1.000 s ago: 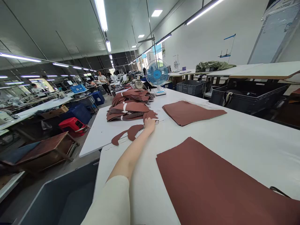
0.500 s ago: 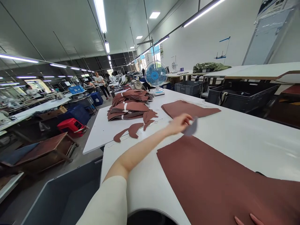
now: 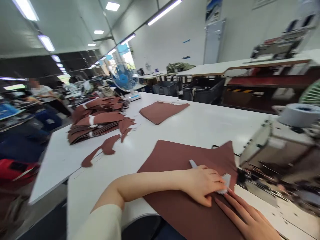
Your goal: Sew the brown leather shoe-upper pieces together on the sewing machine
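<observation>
A large maroon-brown fabric panel [image 3: 180,150] lies across the near part of the white table. My left hand [image 3: 203,183] reaches in from the left and is closed over a pale grey flat piece [image 3: 227,181], against the panel. Parts of that piece show on both sides of the hand; the middle is hidden and I cannot tell its kind. My right hand [image 3: 246,213] lies on the panel at lower right, fingers stretched out, their tips close to the pale piece and my left fingertips.
A sewing machine [image 3: 295,140] stands at the right. Tied stacks of brown cut pieces [image 3: 100,120] lie at the left beside thin scraps [image 3: 108,146]. Another brown stack [image 3: 162,111] and a blue fan [image 3: 125,78] are farther back. The white table's [image 3: 120,200] left edge borders a dark bin.
My left hand has come back from the far part of the table with the pale grey piece, down onto the panel beside my right hand. The view has turned right.
</observation>
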The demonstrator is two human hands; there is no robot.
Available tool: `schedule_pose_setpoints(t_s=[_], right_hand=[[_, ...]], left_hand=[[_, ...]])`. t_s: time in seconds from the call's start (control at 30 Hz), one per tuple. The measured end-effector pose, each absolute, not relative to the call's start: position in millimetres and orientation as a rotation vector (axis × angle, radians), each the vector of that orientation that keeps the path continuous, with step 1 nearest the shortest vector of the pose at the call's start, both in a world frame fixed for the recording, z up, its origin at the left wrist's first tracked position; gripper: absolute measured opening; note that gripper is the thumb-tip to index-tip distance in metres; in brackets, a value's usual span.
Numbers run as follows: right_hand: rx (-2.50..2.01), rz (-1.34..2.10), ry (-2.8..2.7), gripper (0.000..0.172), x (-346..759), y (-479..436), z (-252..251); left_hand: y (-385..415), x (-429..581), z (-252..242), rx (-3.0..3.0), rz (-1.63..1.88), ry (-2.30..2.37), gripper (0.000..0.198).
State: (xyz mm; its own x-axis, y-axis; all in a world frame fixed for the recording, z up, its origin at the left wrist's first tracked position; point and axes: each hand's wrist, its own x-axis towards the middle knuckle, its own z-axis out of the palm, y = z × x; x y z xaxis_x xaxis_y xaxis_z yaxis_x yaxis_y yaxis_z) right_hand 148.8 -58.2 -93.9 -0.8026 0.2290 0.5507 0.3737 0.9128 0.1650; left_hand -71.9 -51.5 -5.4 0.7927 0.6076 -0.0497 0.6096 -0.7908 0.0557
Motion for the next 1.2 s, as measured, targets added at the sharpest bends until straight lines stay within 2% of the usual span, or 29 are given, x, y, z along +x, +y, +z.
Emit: schedule_pose_setpoints(t_s=[0.1, 0.27, 0.47, 0.9, 1.2], right_hand=[[-0.592, -0.33, -2.52, 0.061, 145.9, -70.8, -77.6], [-0.737, -0.172, -2.576, 0.052, 148.7, -83.5, -65.0], [-0.742, -0.13, -2.509, 0.046, 154.0, -97.8, -62.1], [-0.743, 0.018, -2.381, 0.029, 148.7, -96.9, -62.5], [-0.754, 0.044, -2.47, 0.032, 150.3, -99.5, -61.8]], left_hand=[[-47.8, -69.2, -16.2, 2.829, 0.105, 1.039, 0.031], [-48.4, -62.3, -30.5, 2.635, 0.387, 1.079, 0.041], [-47.3, -54.4, -32.0, 2.678, 0.319, 1.002, 0.034], [-40.2, -49.7, -39.4, 2.774, 0.365, 0.997, 0.039], [-36.7, -49.1, -36.9, 2.739, 0.294, 1.011, 0.039]])
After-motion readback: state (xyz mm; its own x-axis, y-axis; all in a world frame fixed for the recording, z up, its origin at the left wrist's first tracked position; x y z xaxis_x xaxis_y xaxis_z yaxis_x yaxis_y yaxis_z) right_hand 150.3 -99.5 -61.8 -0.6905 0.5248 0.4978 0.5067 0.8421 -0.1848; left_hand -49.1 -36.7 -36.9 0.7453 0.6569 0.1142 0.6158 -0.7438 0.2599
